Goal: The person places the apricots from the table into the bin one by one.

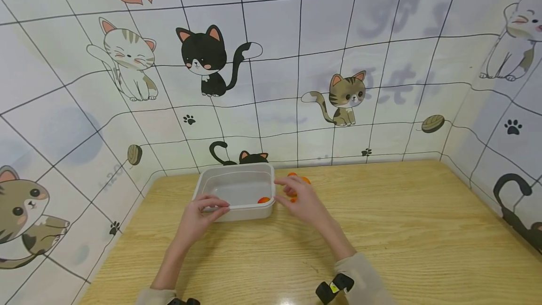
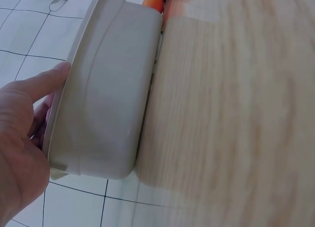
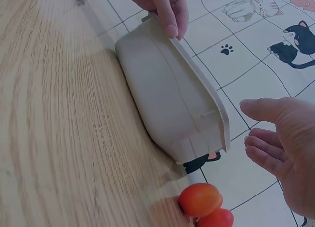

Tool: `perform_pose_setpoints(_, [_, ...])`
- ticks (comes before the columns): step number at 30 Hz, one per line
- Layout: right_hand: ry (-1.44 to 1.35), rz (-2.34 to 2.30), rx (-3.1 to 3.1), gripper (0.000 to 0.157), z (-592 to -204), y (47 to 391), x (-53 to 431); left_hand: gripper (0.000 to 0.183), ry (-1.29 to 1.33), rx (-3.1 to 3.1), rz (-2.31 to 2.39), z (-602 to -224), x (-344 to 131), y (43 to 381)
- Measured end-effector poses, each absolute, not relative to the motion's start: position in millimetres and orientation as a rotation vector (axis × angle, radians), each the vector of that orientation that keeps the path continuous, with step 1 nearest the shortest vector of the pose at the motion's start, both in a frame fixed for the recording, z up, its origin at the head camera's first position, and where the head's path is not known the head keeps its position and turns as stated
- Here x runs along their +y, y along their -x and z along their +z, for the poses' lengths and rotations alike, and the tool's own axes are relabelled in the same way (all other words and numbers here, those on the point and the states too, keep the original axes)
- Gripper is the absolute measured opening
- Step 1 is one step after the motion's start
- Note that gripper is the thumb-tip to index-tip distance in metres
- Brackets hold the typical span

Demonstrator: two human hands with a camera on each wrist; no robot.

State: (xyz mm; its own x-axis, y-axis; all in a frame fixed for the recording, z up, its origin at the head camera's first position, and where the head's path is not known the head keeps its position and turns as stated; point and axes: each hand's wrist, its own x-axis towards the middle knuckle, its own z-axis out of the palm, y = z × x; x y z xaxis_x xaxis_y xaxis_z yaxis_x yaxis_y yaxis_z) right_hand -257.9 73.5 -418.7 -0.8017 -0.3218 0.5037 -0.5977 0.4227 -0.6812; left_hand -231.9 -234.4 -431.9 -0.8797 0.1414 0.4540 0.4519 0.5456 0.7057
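A pale grey plastic bin (image 1: 243,212) stands near the back wall, with one orange-red tomato (image 1: 264,200) inside at its right end. My left hand (image 1: 199,218) pinches the bin's front rim near the left corner, thumb outside and fingers over the inner side. Just off the bin's right end is my right hand (image 1: 304,204), thumb and fingers apart with nothing between them. Several more tomatoes (image 1: 306,180) lie on the table beside the bin, partly hidden by this hand. The right wrist view shows an oval tomato (image 3: 201,199) below the fingers, against another.
A wood-grain table (image 1: 381,220) carries everything and extends to the right and front. Wall covering (image 1: 279,79) with a grid and cartoon cats rises along its back and sides, close behind the bin.
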Motion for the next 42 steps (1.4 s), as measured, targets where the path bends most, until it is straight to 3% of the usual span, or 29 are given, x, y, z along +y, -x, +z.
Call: perform_pose_setpoints(42, [-0.672, 1.089, -2.663, 0.038, -443, 265, 114, 0.006, 0.440, -2.597, -1.285, -423, -238, 245])
